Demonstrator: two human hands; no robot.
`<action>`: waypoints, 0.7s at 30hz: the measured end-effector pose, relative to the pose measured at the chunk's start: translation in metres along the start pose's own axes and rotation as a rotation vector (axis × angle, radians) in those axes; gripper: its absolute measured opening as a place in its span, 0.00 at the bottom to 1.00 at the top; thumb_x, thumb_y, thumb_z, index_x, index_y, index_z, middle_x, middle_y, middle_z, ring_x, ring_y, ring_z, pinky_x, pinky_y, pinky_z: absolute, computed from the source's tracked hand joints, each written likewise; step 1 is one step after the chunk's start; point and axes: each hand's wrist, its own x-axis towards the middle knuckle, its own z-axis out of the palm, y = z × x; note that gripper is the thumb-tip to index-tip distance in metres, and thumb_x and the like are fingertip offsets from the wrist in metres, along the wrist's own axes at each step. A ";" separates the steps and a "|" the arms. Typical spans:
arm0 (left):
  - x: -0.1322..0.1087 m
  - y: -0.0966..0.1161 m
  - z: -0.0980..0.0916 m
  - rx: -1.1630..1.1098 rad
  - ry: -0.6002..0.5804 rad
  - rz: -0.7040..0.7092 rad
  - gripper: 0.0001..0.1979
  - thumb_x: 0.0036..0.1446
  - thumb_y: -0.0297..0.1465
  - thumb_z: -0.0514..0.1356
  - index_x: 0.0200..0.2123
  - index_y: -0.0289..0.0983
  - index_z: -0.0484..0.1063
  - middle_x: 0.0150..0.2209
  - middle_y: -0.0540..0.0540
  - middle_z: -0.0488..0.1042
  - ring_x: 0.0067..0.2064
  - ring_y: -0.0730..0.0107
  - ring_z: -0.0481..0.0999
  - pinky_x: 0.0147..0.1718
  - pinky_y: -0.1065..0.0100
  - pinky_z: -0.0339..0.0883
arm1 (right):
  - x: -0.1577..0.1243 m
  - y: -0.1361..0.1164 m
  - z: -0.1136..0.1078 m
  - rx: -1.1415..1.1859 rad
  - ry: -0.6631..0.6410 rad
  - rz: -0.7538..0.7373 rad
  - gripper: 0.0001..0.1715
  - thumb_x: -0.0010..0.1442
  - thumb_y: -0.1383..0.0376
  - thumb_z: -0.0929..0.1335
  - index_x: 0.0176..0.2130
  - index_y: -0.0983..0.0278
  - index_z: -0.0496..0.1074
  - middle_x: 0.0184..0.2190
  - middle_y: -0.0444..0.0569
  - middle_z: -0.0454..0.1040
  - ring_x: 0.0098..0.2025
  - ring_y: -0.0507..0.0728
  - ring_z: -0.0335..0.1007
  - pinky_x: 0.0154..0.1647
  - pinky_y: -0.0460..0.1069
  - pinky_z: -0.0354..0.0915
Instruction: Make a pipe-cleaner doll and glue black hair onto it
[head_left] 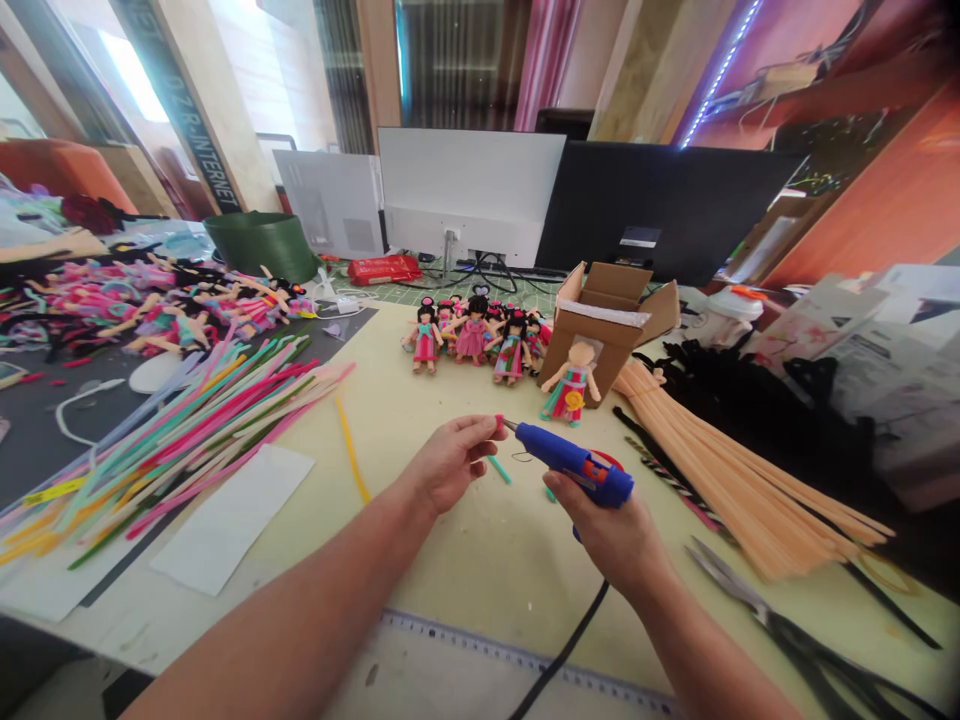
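My left hand [454, 462] is closed in a pinch on a small pink piece [500, 427], too small to make out in full. My right hand [611, 525] grips a blue hot glue gun [570, 460], its nozzle pointing left and right at the pink piece; whether the two touch I cannot tell. Short green pipe cleaner bits [499, 470] lie on the mat just beyond my hands. Past them a doll without hair [572, 385], in a striped dress with a yellow flower, leans against a cardboard box [611, 320].
Several finished dolls [474, 332] stand behind. Colourful pipe cleaners [217, 420], white paper [236, 515] and a yellow pipe cleaner [351, 450] lie left. Peach pipe cleaners [750, 470], black fuzzy material [757, 395] and scissors [780, 625] lie right. The gun's black cord [566, 650] crosses a ruler [480, 645].
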 end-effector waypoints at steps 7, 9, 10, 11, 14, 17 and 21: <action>0.000 0.000 0.001 -0.001 -0.008 0.006 0.13 0.42 0.36 0.71 0.31 0.36 0.76 0.32 0.48 0.75 0.29 0.78 0.67 0.26 0.73 0.52 | 0.000 0.000 0.000 -0.001 0.012 -0.012 0.16 0.50 0.51 0.69 0.27 0.61 0.66 0.15 0.37 0.56 0.17 0.49 0.50 0.14 0.45 0.51; 0.000 0.000 0.001 0.000 -0.008 0.006 0.13 0.42 0.36 0.71 0.31 0.36 0.76 0.32 0.48 0.75 0.29 0.77 0.67 0.26 0.73 0.52 | 0.000 0.000 0.000 -0.003 0.014 -0.015 0.16 0.50 0.51 0.69 0.27 0.61 0.67 0.14 0.37 0.56 0.16 0.49 0.50 0.14 0.45 0.51; 0.000 0.000 0.001 0.001 -0.007 0.006 0.13 0.42 0.36 0.71 0.31 0.36 0.76 0.31 0.48 0.75 0.29 0.77 0.67 0.26 0.72 0.52 | 0.000 0.000 0.001 -0.004 0.015 -0.015 0.16 0.50 0.52 0.69 0.26 0.61 0.67 0.14 0.37 0.56 0.16 0.49 0.50 0.14 0.45 0.51; 0.000 0.000 0.001 0.001 -0.005 0.007 0.13 0.42 0.36 0.71 0.30 0.36 0.76 0.31 0.48 0.75 0.29 0.77 0.67 0.26 0.72 0.52 | 0.000 0.001 0.001 -0.005 0.017 -0.015 0.16 0.50 0.52 0.69 0.26 0.61 0.67 0.14 0.37 0.56 0.16 0.49 0.50 0.13 0.45 0.51; 0.000 0.000 0.001 0.001 -0.003 0.007 0.13 0.42 0.36 0.71 0.30 0.36 0.76 0.31 0.48 0.75 0.29 0.77 0.67 0.26 0.72 0.52 | 0.001 0.002 0.001 -0.002 0.023 -0.018 0.16 0.50 0.52 0.69 0.26 0.61 0.67 0.15 0.38 0.57 0.17 0.49 0.51 0.13 0.45 0.51; 0.001 -0.001 0.000 0.004 -0.007 0.012 0.13 0.42 0.37 0.71 0.30 0.36 0.76 0.31 0.48 0.75 0.28 0.77 0.67 0.26 0.72 0.52 | 0.001 0.003 0.001 -0.002 0.019 -0.028 0.16 0.50 0.51 0.69 0.26 0.61 0.67 0.14 0.37 0.56 0.16 0.49 0.51 0.14 0.45 0.51; 0.001 -0.001 0.000 0.002 -0.010 0.014 0.13 0.43 0.36 0.70 0.31 0.36 0.76 0.31 0.48 0.75 0.28 0.77 0.67 0.26 0.72 0.52 | 0.001 0.003 0.001 -0.007 0.016 -0.028 0.16 0.50 0.52 0.69 0.26 0.61 0.67 0.15 0.37 0.56 0.16 0.49 0.51 0.15 0.46 0.53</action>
